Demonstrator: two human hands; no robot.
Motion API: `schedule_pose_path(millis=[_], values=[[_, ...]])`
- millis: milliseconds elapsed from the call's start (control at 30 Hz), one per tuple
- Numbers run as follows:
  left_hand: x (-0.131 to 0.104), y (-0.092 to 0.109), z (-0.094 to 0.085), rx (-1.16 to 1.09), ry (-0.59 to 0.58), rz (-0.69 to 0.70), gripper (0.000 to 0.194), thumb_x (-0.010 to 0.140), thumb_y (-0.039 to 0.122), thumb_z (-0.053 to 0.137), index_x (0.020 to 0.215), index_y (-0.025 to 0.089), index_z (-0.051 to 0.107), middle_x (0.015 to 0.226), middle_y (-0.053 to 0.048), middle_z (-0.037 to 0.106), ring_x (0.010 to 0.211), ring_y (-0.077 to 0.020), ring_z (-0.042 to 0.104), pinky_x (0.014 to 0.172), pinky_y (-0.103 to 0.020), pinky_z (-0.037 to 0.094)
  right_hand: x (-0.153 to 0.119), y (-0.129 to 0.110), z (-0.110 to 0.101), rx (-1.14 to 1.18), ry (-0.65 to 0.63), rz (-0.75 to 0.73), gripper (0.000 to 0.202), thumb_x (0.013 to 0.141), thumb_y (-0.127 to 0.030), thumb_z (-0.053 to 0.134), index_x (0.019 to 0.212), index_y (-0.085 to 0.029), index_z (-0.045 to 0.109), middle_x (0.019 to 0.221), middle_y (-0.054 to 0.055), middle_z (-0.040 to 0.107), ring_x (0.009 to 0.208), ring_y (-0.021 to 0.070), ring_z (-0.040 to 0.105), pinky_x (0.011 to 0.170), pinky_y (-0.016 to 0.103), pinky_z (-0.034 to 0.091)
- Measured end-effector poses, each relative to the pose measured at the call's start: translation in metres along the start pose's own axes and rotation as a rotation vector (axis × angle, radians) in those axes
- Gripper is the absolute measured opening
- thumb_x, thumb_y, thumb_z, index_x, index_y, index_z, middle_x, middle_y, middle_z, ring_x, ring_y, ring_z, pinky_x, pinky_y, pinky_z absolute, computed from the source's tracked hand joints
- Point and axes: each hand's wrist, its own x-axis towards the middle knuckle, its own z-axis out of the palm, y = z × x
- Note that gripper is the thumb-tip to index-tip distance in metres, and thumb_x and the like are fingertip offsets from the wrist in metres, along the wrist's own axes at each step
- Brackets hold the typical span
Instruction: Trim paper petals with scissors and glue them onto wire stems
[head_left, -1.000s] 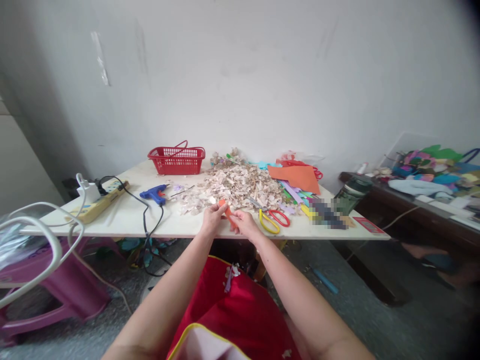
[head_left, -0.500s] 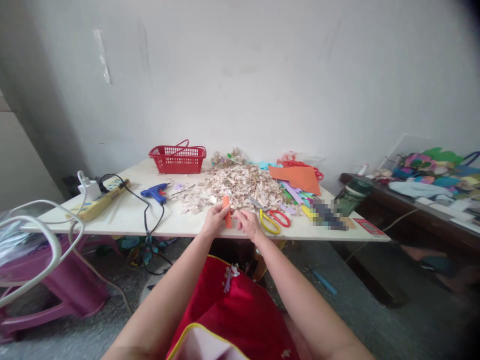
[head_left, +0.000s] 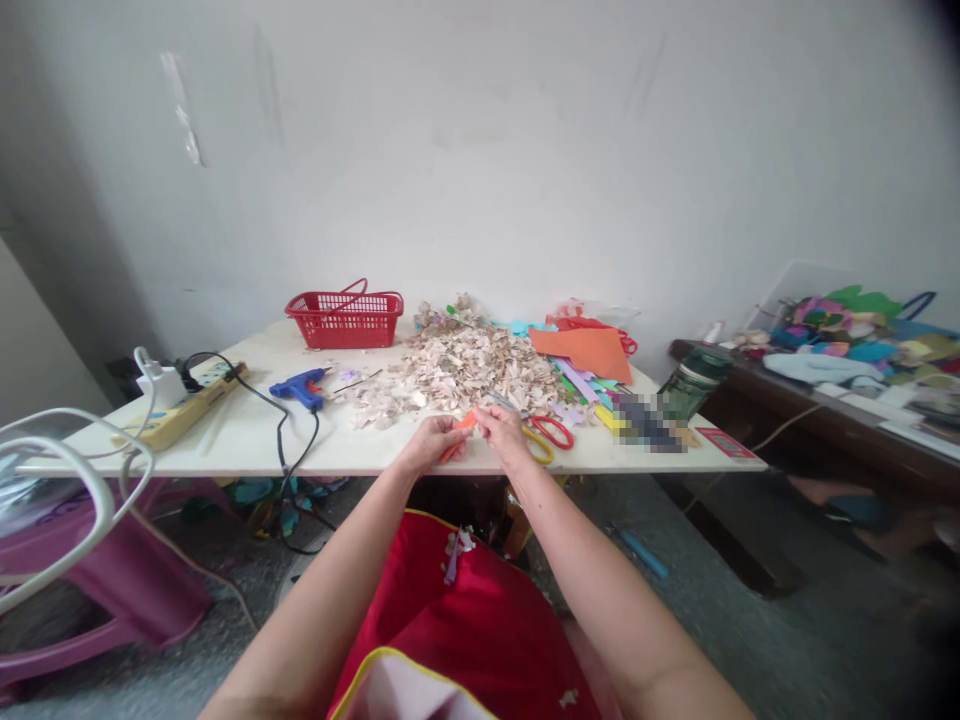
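A small orange strip (head_left: 466,421), perhaps paper or foam, is pinched in my left hand (head_left: 433,444) above the table's front edge. My right hand (head_left: 501,430) has its fingertips closed on the strip's upper end. The strip leans to the right, and its middle is partly covered by my fingers. Right beside my right hand lie scissors with red and yellow handles (head_left: 553,432), the yellow loop partly behind my wrist. Beyond both hands spreads a heap of pale, dry flakes (head_left: 480,365).
A blue glue gun (head_left: 300,386) with a black cord lies left, near a yellow power strip (head_left: 180,410). Behind stands a red basket (head_left: 345,320). Orange sheets (head_left: 585,348) and coloured strips lie right, beside a dark green jar (head_left: 694,385). A purple stool (head_left: 127,570) stands lower left.
The orange strip has gone from upright to tilted right. My right hand has risen from beside it to grasp its upper end. The whole view has shifted slightly.
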Motion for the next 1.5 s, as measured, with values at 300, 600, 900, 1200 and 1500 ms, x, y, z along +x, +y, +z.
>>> schedule_pose_path(millis=[300, 600, 900, 1200, 1500], values=[[0.000, -0.005, -0.002, -0.014, 0.203, -0.031, 0.035, 0.066, 0.051, 0.058, 0.066, 0.017, 0.050, 0.033, 0.009, 0.038, 0.027, -0.0042, 0.027, 0.032, -0.019, 0.014, -0.003, -0.020, -0.044, -0.950, 0.023, -0.076, 0.023, 0.077, -0.038, 0.048, 0.086, -0.019, 0.059, 0.079, 0.007, 0.063, 0.079, 0.0202, 0.057, 0.068, 0.028, 0.040], [0.010, -0.011, -0.002, 0.003, 0.275, 0.041, 0.035, 0.068, 0.052, 0.055, 0.064, 0.018, 0.050, 0.036, 0.007, 0.040, 0.030, -0.0053, 0.031, 0.035, -0.021, 0.020, -0.009, -0.021, -0.088, -1.455, -0.131, 0.150, 0.038, 0.075, -0.030, 0.049, 0.110, -0.016, 0.054, 0.104, 0.017, 0.057, 0.096, 0.0294, 0.054, 0.074, 0.035, 0.040], [0.018, -0.011, -0.003, -0.081, 0.219, 0.052, 0.031, 0.068, 0.047, 0.057, 0.061, 0.017, 0.049, 0.046, 0.003, 0.054, 0.039, -0.0082, 0.045, 0.041, -0.021, 0.030, 0.022, -0.013, -0.094, -1.296, -0.193, 0.097, 0.048, 0.062, -0.030, 0.058, 0.110, -0.022, 0.055, 0.099, 0.010, 0.063, 0.087, 0.0265, 0.059, 0.068, 0.031, 0.041], [0.018, -0.013, -0.006, -0.192, 0.189, 0.091, 0.031, 0.067, 0.045, 0.059, 0.061, 0.016, 0.052, 0.052, 0.001, 0.057, 0.042, -0.0074, 0.046, 0.043, -0.021, 0.030, 0.034, -0.042, -0.094, -0.785, -0.097, 0.094, 0.026, 0.071, -0.038, 0.056, 0.087, -0.018, 0.059, 0.074, 0.009, 0.063, 0.066, 0.0199, 0.058, 0.052, 0.028, 0.042], [0.011, -0.007, -0.014, -0.297, 0.127, -0.010, 0.028, 0.060, 0.036, 0.069, 0.061, 0.013, 0.054, 0.046, 0.002, 0.053, 0.041, -0.0065, 0.047, 0.044, -0.019, 0.035, -0.024, -0.063, -0.068, -0.188, -0.358, 0.387, 0.045, 0.078, -0.061, 0.036, 0.082, -0.018, 0.050, 0.046, -0.004, 0.045, 0.031, 0.0062, 0.034, 0.031, 0.020, 0.032]])
